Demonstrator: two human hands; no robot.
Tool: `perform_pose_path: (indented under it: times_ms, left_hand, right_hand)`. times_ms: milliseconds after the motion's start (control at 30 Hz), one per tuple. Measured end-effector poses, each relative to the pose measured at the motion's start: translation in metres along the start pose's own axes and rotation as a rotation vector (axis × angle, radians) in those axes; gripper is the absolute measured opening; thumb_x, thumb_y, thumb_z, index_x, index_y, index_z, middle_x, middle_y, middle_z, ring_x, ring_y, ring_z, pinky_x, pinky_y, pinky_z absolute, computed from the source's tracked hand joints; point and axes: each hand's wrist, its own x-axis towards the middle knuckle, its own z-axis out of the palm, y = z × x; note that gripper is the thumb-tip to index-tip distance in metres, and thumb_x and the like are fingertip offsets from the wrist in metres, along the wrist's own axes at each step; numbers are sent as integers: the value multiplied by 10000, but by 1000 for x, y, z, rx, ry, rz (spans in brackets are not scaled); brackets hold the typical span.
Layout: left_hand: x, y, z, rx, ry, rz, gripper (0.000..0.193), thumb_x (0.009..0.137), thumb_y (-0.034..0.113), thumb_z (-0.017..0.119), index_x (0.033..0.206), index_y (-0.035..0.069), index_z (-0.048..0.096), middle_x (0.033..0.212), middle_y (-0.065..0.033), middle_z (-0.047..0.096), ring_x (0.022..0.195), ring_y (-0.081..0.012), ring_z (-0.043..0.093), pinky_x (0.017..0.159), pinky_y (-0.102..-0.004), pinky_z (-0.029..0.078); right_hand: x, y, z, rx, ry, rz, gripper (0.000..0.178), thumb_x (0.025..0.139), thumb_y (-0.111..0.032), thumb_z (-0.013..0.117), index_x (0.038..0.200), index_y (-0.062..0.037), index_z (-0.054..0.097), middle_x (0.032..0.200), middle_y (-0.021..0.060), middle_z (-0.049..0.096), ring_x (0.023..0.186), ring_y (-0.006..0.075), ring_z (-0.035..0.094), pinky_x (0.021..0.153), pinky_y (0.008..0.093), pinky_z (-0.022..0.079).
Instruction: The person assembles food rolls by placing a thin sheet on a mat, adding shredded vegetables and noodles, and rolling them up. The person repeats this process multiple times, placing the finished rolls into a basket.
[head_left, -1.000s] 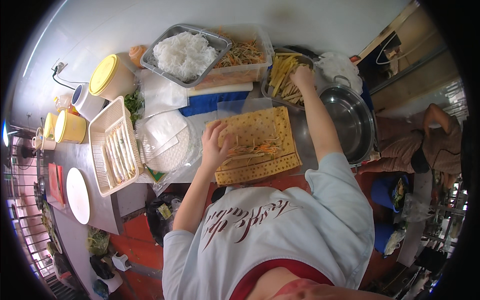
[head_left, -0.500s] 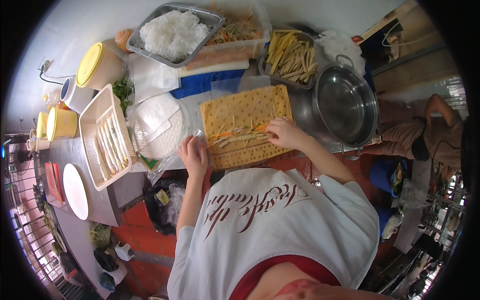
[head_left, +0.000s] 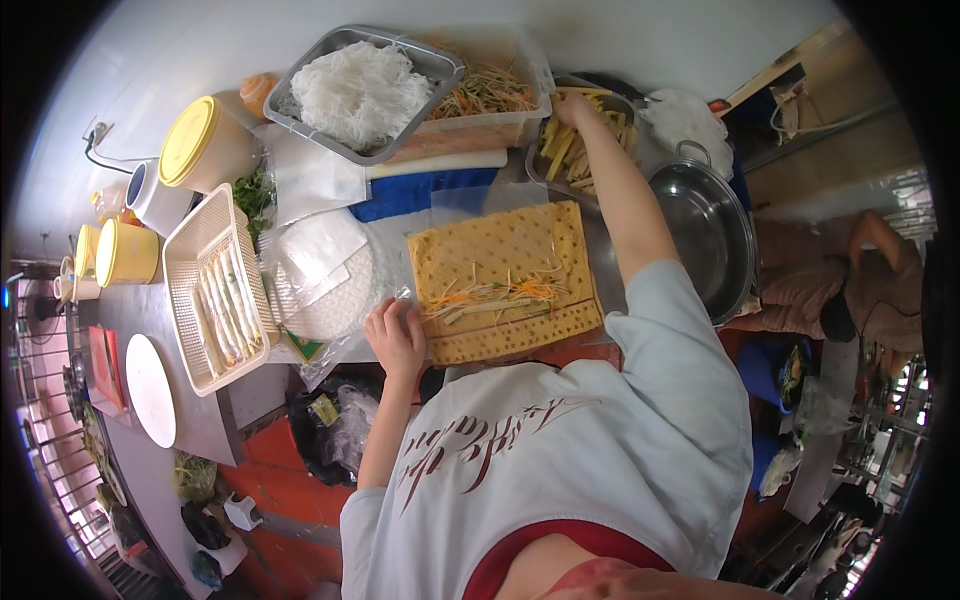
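On a yellow dotted mat [head_left: 565, 235], a thin translucent sheet carries a row of filling [head_left: 500, 298]: orange and pale shreds with yellowish strips. Beside the mat's left edge rests my left hand [head_left: 397, 340], its fingers loosely bent and apart, holding nothing that I can see. My right arm stretches across to the far right, where my right hand [head_left: 572, 108] is down in a metal tray of yellow strips [head_left: 560, 150]. Its fingertips are hidden there. Left of the mat lies a stack of round white wrapper sheets [head_left: 325, 310], partly covered by clear plastic.
A cream basket [head_left: 180, 300] holds several white rolls. Behind the mat stand a metal tray of white noodles [head_left: 360, 95] and a clear bin of shredded filling [head_left: 490, 90]. A steel pot [head_left: 705, 230] stands at right; a person [head_left: 885, 285] is beyond it.
My right hand has left the filling on the mat and moved up and away into the tray of yellow strips. My left hand stays near the mat's left edge.
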Motion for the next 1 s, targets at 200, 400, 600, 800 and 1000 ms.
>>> perform_pose_path:
  times_ms: [200, 400, 600, 800, 1000]
  left_hand:
    - [1, 3, -3, -15, -6, 1, 244, 785, 85, 627, 1011, 39, 545, 1053, -139, 569, 975, -334, 524, 856, -427, 386]
    - [1, 2, -3, -26, -14, 20, 247, 775, 74, 628, 1005, 39, 547, 1050, -136, 569, 962, -333, 527, 841, -427, 390]
    - [-3, -2, 0, -24, -5, 18, 261, 768, 72, 634, 1012, 39, 545, 1053, -141, 569, 961, -337, 528, 837, -427, 392]
    - [-1, 0, -2, -51, 18, 7, 287, 775, 81, 637, 1041, 37, 540, 1078, -146, 566, 983, -337, 525, 858, -427, 384]
    - [26, 34, -3, -158, 9, 64, 385, 797, 98, 642, 1152, 16, 519, 1095, -145, 573, 1011, -324, 529, 893, -418, 379]
  right_hand:
    - [27, 1, 2, 148, -171, 106, 394, 703, -307, 679, 694, 84, 633, 714, 205, 638, 585, 307, 618, 561, 394, 475]
    - [15, 2, -15, 390, -215, 96, 285, 726, -213, 711, 835, 36, 624, 697, 129, 625, 604, 184, 610, 549, 332, 480]
    - [-32, 2, -51, 648, -229, -13, 188, 819, -113, 648, 935, 27, 599, 799, 84, 630, 736, 146, 629, 644, 284, 523]
    - [-92, 1, -109, 523, -163, -110, 164, 814, -70, 656, 948, 9, 604, 808, 62, 644, 750, 121, 634, 672, 230, 501]
    - [-223, -35, -113, 716, -321, -213, 156, 794, -59, 684, 930, -29, 614, 841, 41, 649, 763, 102, 627, 705, 217, 497]
